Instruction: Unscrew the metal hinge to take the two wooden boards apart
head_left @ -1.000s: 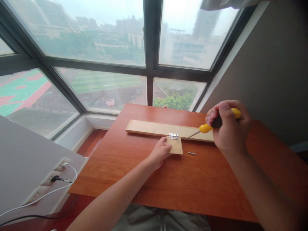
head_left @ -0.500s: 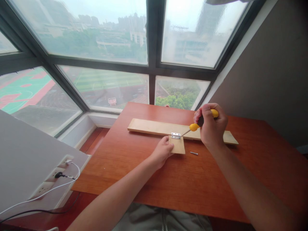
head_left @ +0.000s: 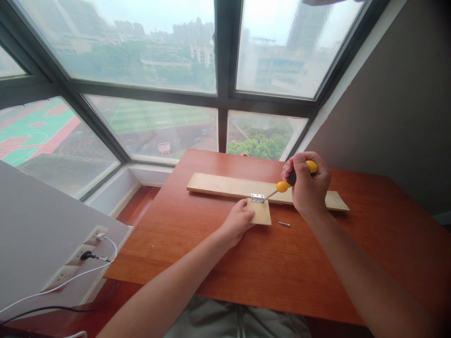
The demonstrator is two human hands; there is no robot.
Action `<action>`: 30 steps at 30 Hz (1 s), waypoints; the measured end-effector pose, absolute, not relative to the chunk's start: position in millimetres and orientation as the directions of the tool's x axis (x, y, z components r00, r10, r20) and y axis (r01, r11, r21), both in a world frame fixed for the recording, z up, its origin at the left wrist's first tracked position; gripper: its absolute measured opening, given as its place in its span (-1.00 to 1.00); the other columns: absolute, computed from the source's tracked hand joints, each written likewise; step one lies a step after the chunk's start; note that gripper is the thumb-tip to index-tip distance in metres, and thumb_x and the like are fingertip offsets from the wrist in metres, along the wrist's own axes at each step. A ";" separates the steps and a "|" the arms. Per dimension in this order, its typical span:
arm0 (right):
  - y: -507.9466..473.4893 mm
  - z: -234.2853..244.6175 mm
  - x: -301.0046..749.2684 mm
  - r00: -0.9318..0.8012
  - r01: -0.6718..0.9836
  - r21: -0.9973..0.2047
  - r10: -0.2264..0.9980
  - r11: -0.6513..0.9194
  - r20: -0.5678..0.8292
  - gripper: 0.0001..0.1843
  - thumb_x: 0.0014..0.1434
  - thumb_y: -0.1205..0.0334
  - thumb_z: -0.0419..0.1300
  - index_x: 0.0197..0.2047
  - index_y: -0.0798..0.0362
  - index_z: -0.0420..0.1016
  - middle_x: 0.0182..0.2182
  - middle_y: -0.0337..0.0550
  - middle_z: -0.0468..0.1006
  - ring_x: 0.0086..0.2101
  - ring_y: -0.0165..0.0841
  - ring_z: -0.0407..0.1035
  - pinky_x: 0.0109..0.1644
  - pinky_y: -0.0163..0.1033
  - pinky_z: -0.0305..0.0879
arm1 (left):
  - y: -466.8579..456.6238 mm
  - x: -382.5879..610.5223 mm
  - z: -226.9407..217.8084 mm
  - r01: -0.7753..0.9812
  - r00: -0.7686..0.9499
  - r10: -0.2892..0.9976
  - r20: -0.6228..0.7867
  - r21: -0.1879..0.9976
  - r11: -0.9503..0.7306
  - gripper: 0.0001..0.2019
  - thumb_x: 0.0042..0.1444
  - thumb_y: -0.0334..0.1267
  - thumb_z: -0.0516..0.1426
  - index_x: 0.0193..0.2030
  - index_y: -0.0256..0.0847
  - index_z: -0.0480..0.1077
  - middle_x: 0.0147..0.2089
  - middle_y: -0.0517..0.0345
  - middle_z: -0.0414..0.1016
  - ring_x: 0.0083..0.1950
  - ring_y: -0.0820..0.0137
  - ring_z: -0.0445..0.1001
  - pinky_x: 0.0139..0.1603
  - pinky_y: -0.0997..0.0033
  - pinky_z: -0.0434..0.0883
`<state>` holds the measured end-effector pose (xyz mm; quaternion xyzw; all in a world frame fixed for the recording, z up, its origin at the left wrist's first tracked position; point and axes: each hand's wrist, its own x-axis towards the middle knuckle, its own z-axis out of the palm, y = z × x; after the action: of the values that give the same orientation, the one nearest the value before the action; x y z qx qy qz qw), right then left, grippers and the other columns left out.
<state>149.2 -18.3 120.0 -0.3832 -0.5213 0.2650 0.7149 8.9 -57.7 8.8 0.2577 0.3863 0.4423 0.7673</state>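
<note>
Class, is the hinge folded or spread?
Spread: the hinge shows both metal leaves, the lower on the small board held in the left hand.

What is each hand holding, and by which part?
Right hand: the screwdriver, by its handle. Left hand: the small wooden piece, by its left edge.

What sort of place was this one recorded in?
Probably a room on an upper floor: large windows look down on a sports field and treetops, and a reddish-brown table stands near them.
</note>
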 end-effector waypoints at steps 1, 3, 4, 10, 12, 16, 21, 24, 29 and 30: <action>-18.2 119.9 149.4 0.314 0.021 -0.826 0.780 0.564 0.541 -0.72 0.20 0.03 0.23 -0.43 0.00 0.33 -0.60 -0.34 0.35 -0.59 -0.43 0.32 -0.59 -0.34 0.23 | -57.6 9.0 9.4 -0.475 0.309 0.875 -0.373 0.736 0.482 -0.66 0.03 -0.48 0.17 -0.02 -0.24 0.31 -0.05 -0.07 0.54 -0.12 0.29 0.55 -0.12 0.29 0.50; -18.2 122.2 150.8 0.276 0.053 -0.842 0.802 0.537 0.529 -0.75 0.21 0.05 0.21 -0.40 0.00 0.35 -0.58 -0.33 0.39 -0.59 -0.44 0.31 -0.54 -0.32 0.27 | -57.8 9.5 11.2 -0.470 0.302 0.872 -0.385 0.735 0.488 -0.67 0.03 -0.48 0.16 -0.03 -0.26 0.32 -0.08 -0.07 0.54 -0.14 0.30 0.55 -0.13 0.31 0.49; -18.3 124.9 152.3 0.235 0.092 -0.853 0.821 0.514 0.520 -0.77 0.21 0.06 0.21 -0.38 0.00 0.37 -0.55 -0.31 0.42 -0.57 -0.43 0.33 -0.50 -0.30 0.31 | -58.1 9.9 12.2 -0.473 0.298 0.873 -0.387 0.734 0.487 -0.67 0.02 -0.49 0.16 -0.03 -0.26 0.33 -0.09 -0.06 0.55 -0.15 0.30 0.55 -0.14 0.33 0.49; -21.9 156.9 171.4 -0.098 0.767 -0.527 0.878 0.367 0.469 -0.69 0.22 -0.06 0.12 -0.28 -0.01 0.50 -0.51 -0.23 0.53 -0.48 -0.33 0.39 -0.38 -0.23 0.23 | -60.3 12.5 18.0 -0.511 0.273 0.874 -0.401 0.710 0.485 -0.67 -0.04 -0.52 0.18 -0.09 -0.24 0.34 -0.07 -0.03 0.53 -0.14 0.34 0.53 -0.18 0.39 0.49; -23.9 166.0 176.5 -0.124 0.890 -0.344 0.884 0.299 0.451 -0.60 0.20 -0.16 0.10 -0.27 0.00 0.52 -0.56 -0.21 0.51 -0.50 -0.29 0.37 -0.40 -0.22 0.17 | -61.1 13.3 19.0 -0.524 0.275 0.872 -0.404 0.698 0.488 -0.68 -0.02 -0.51 0.18 -0.10 -0.23 0.33 -0.10 -0.01 0.52 -0.18 0.37 0.52 -0.21 0.40 0.49; -27.7 174.6 179.5 -0.125 0.953 -0.198 0.889 0.231 0.440 -0.58 0.17 -0.17 0.12 -0.16 -0.01 0.53 -0.53 -0.16 0.53 -0.49 -0.24 0.39 -0.39 -0.21 0.16 | -62.6 14.9 19.7 -0.549 0.284 0.878 -0.386 0.685 0.479 -0.66 -0.03 -0.54 0.18 -0.09 -0.24 0.31 -0.09 0.00 0.50 -0.18 0.38 0.50 -0.18 0.39 0.50; -30.7 178.0 180.2 -0.128 0.946 -0.214 0.889 0.242 0.440 -0.60 0.13 -0.04 0.20 -0.04 -0.01 0.52 -0.53 -0.17 0.54 -0.53 -0.25 0.37 -0.42 -0.22 0.16 | -62.8 16.6 17.0 -0.565 0.286 0.879 -0.382 0.673 0.476 -0.60 -0.08 -0.58 0.17 -0.07 -0.22 0.31 -0.04 -0.01 0.48 -0.10 0.33 0.50 -0.14 0.36 0.51; -31.2 179.0 182.7 -0.138 0.938 -0.226 0.879 0.264 0.456 -0.64 0.09 0.13 0.22 -0.03 -0.01 0.53 -0.58 -0.21 0.51 -0.56 -0.27 0.35 -0.45 -0.23 0.14 | -62.6 16.9 15.0 -0.568 0.282 0.881 -0.380 0.673 0.473 -0.57 -0.12 -0.59 0.16 -0.06 -0.21 0.32 -0.04 0.00 0.49 -0.10 0.31 0.50 -0.13 0.36 0.50; -30.9 178.6 186.0 -0.175 0.906 -0.276 0.877 0.322 0.448 -0.62 0.05 0.28 0.19 -0.02 -0.03 0.51 -0.42 -0.19 0.62 -0.42 -0.23 0.46 -0.34 -0.20 0.23 | -62.8 16.0 14.7 -0.566 0.287 0.886 -0.365 0.681 0.464 -0.56 -0.13 -0.60 0.14 -0.06 -0.21 0.30 -0.10 0.02 0.50 -0.15 0.35 0.50 -0.16 0.38 0.50; -31.3 178.8 186.2 -0.183 0.903 -0.279 0.881 0.325 0.436 -0.62 0.04 0.28 0.18 -0.02 -0.03 0.50 -0.37 -0.18 0.63 -0.40 -0.23 0.46 -0.32 -0.19 0.24 | -62.9 15.8 14.7 -0.563 0.289 0.886 -0.362 0.685 0.463 -0.57 -0.12 -0.60 0.14 -0.07 -0.22 0.30 -0.12 0.03 0.50 -0.16 0.35 0.50 -0.17 0.38 0.50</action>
<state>186.2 -31.3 178.8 -0.5804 -0.7687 -0.0208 0.2680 15.8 -62.9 14.7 0.2197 0.3680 0.4694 0.7720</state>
